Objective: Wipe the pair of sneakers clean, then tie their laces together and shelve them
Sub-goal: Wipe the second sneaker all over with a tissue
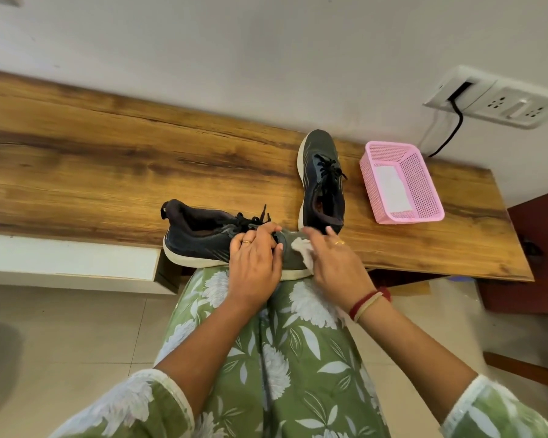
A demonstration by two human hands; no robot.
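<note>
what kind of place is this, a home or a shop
Probably a room in a home: a wooden counter fixed along a plain wall, a wall socket panel, a tiled floor and a pink basket.

Pink mesh basket (424,188) on the wooden counter (108,159), white wall socket (516,105) with black cable (458,120) behind

Under the left hand (253,260) the sneaker (200,241) is matt woven cloth on a smooth rubbery sole (187,261); under the right hand (336,260) the wipe (302,251) looks soft and crumpled; beyond them, the bench (108,159) is grained, faintly glossy wood; the basket (424,184), perforated plastic.
</note>
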